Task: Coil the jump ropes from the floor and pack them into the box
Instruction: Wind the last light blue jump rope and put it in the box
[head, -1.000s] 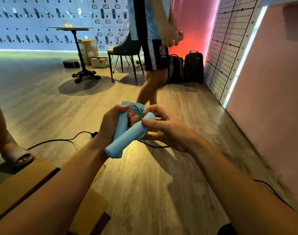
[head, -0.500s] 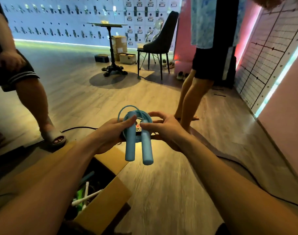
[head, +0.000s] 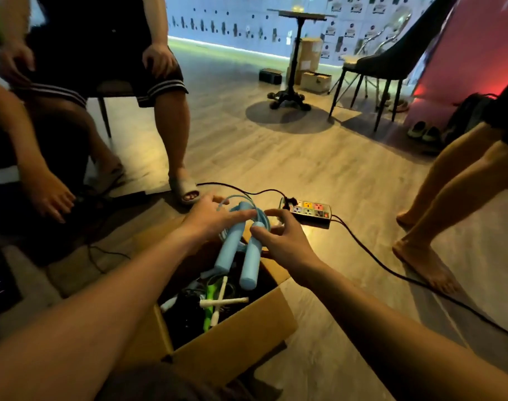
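Blue rope (head: 241,235), coiled, held over the open box (head: 235,340). Left hand (head: 209,219) lies on top of the coil, fingers partly spread, thumb hidden; grip looks light. Right hand (head: 281,240) pinches the nearer handle's top with thumb and fingers, the rest loosely curled. Both handles hang side by side, long axes running 12 to 6 o'clock, tips pointing down into the box at 6. Box already holds other ropes. Right hand nearer the handles. Judgement: a straight lowering towards 6 o'clock should seat it.
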### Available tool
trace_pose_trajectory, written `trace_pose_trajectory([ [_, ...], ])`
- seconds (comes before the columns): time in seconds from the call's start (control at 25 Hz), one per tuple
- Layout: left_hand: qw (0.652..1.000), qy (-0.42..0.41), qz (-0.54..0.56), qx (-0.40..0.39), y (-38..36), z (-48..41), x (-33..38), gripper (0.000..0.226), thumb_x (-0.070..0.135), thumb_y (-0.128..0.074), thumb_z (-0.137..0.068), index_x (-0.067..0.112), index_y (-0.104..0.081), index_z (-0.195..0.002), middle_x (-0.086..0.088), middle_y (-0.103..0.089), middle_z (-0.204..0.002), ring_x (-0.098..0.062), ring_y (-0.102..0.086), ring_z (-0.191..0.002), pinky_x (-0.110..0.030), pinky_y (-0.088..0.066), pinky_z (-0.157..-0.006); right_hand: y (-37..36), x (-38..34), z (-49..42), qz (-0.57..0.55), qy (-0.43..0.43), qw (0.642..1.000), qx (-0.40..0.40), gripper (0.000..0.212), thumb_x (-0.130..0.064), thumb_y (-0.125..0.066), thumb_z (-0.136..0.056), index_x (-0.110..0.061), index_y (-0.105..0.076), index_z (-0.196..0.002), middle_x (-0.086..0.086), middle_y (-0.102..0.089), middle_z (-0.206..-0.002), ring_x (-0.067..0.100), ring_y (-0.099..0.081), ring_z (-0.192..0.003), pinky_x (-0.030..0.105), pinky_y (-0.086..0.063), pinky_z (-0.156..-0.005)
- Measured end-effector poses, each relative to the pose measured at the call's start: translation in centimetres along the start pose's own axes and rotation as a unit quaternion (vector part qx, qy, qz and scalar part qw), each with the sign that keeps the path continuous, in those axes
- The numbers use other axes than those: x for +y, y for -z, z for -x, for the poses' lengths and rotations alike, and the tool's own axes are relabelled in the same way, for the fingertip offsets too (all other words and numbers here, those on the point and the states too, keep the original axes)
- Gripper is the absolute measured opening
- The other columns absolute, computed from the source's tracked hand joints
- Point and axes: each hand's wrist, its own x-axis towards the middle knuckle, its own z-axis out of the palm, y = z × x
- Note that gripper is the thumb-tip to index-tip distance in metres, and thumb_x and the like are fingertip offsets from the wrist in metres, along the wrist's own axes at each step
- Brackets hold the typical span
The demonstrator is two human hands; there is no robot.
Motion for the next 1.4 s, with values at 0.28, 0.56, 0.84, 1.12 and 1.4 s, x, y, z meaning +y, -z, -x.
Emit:
trace_pose_trajectory([
  [0.28, 0.996, 0.054, -0.067, 0.030, 0.8, -3.6, -16.1, 0.059, 0.044, -0.072, -0.083, 0.033, -0.025, -0.117, -0.015, -0.063, -0.093, -0.027, -0.067, -0.078, -0.040, -0.057, -0.068, -7.8, 11.3, -7.1, 0.150, -0.057, 0.984, -0.075, 0.049, -0.029, -0.073, -0.087, -0.023, -0.049, -0.129, 0.002, -0.062, -0.114, 0.015, -0.064, -0.096, 0.033, -0.059, -0.080],
  [0.56, 0.989, 0.114, -0.097, 0.002, -2.1, -7.1, -26.6, 0.030, 0.036, -0.049, -0.100, 0.026, -0.024, -0.112, -0.016, -0.062, -0.098, -0.025, -0.064, -0.080, -0.051, -0.052, -0.080, -11.0, 20.7, -12.1, 0.220, -0.087, 0.965, -0.116, 0.044, -0.024, -0.071, -0.086, -0.020, -0.052, -0.126, 0.004, -0.066, -0.118, 0.015, -0.064, -0.103, 0.030, -0.053, -0.083],
  [0.84, 0.973, 0.140, -0.181, 0.019, -5.9, -10.2, -29.9, 0.049, 0.042, -0.039, -0.103, 0.025, -0.026, -0.147, -0.018, -0.052, -0.139, -0.039, -0.050, -0.125, -0.039, -0.036, -0.097, -10.2, 24.4, -14.9, 0.284, -0.068, 0.947, -0.134, 0.049, -0.021, -0.067, -0.089, -0.014, -0.053, -0.136, 0.010, -0.065, -0.127, 0.023, -0.061, -0.117, 0.025, -0.044, -0.089],
  [1.12, 0.935, 0.181, -0.290, -0.094, -9.0, -12.2, -32.1, 0.056, 0.041, -0.026, -0.104, 0.025, -0.013, -0.156, -0.025, -0.036, -0.147, -0.045, -0.032, -0.134, -0.053, -0.031, -0.109, -8.1, 25.8, -15.8, 0.384, -0.062, 0.910, -0.145, 0.048, -0.022, -0.066, -0.094, -0.011, -0.055, -0.139, 0.013, -0.061, -0.136, 0.030, -0.054, -0.129, 0.035, -0.041, -0.106],
  [1.4, 0.943, 0.199, -0.255, -0.082, -8.8, -12.4, -33.0, 0.058, 0.049, -0.022, -0.096, 0.030, -0.034, -0.149, -0.012, -0.035, -0.135, -0.035, -0.024, -0.133, -0.052, -0.020, -0.115, -8.7, 25.9, -15.7, 0.440, -0.062, 0.881, -0.160, 0.063, -0.034, -0.074, -0.087, -0.022, -0.049, -0.144, 0.015, -0.054, -0.137, 0.032, -0.051, -0.127, 0.037, -0.043, -0.101],
])
